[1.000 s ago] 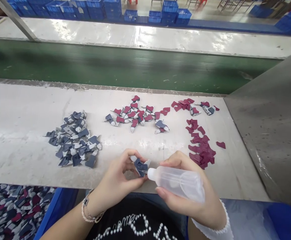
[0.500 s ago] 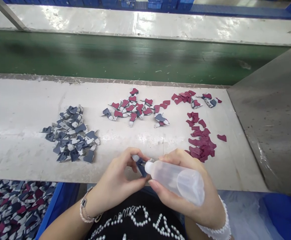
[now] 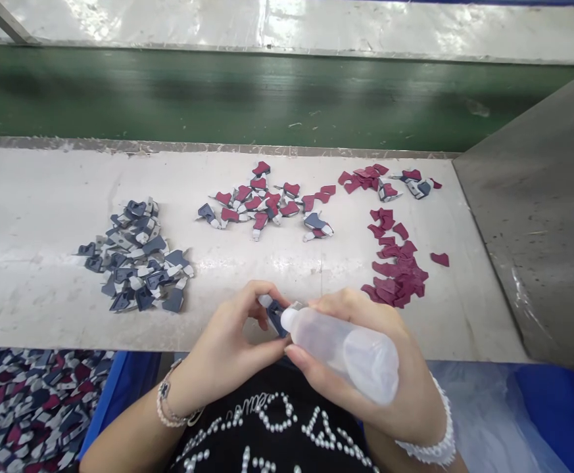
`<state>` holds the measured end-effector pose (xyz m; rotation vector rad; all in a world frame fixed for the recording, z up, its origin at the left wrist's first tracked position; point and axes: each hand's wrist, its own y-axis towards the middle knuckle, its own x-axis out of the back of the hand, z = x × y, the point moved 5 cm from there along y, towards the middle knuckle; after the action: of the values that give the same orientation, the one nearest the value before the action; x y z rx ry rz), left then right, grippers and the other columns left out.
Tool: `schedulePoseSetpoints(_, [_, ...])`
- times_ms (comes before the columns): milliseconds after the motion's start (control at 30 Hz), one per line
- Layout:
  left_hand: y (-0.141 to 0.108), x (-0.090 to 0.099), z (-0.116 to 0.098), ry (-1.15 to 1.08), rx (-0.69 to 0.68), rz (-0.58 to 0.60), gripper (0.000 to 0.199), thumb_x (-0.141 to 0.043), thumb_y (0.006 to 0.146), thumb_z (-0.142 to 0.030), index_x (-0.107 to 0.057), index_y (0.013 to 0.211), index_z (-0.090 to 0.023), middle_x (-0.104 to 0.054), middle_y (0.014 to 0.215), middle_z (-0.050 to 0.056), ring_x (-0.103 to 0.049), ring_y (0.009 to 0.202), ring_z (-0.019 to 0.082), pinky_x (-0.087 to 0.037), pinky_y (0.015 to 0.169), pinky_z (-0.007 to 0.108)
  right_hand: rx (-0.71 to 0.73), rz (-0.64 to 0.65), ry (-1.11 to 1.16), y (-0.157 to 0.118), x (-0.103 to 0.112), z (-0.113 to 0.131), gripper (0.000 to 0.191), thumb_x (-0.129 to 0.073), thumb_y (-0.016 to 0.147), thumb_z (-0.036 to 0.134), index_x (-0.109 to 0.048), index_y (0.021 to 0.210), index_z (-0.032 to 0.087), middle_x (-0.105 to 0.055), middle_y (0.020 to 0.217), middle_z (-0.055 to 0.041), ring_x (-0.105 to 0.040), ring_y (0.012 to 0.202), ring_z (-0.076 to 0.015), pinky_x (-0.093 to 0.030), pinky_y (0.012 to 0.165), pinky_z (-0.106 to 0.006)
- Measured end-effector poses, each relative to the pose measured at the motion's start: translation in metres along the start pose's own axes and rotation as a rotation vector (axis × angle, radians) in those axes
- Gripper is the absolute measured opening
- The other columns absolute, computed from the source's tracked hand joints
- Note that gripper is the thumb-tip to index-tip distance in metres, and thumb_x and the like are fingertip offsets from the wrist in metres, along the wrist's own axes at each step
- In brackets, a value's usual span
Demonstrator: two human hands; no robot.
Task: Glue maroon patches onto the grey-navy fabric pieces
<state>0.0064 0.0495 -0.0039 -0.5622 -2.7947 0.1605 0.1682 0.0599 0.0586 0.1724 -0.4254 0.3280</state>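
Observation:
Between thumb and fingers, my left hand [image 3: 240, 335] grips a small dark blue and grey plastic part [image 3: 275, 317]. My right hand [image 3: 370, 355] is wrapped round a translucent squeeze bottle [image 3: 343, 348], tilted with its white tip against or just over the part; the tip hides the exact contact. Beyond my hands lies a group of blue-grey parts with maroon pieces on top [image 3: 257, 203]. Left of them is a pile of blue-grey parts [image 3: 141, 259]. Flat maroon pieces [image 3: 398, 276] are heaped to the right, just past my right hand.
A blue bin [image 3: 114, 401] full of mixed parts stands below the table's front edge at left. The white table [image 3: 30, 263] ends at a metal panel [image 3: 548, 217] on the right. A green conveyor belt [image 3: 217, 98] runs behind. Clear plastic sheeting [image 3: 488, 407] lies at lower right.
The camera view has tipped down a little, so the table sits higher in the picture. Both hands keep their holds, with the bottle tip still at the part.

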Motion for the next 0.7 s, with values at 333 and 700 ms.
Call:
schedulePoseSetpoints(333, [0.0037,0.0005,-0.0035,0.007,-0.001,-0.005,0.040,-0.073,0.079,-0.013,-0.051,0.108,-0.028,-0.062,0.105,-0.001,-0.057,0.073,0.011,-0.049,0.066,0.022,-0.024,0.043,0.006,0.0011,0.0003,0.0021,0.021,-0.070,0.083,0.028,-0.050,0.079,0.022,-0.062,0.071,0.0025,-0.062,0.057,-0.0134,-0.049,0.054,-0.026])
schedulePoseSetpoints(700, [0.0055,-0.0015,-0.0053,-0.018,0.013,0.012,0.040,-0.073,0.079,-0.011,-0.051,0.108,-0.028,-0.063,0.102,-0.004,-0.058,0.066,0.007,-0.048,0.061,0.018,-0.013,0.055,0.030,0.0042,0.0029,0.0007,0.020,-0.071,0.084,0.028,-0.052,0.082,0.022,-0.060,0.070,0.0047,-0.059,0.055,-0.0105,-0.047,0.050,-0.023])
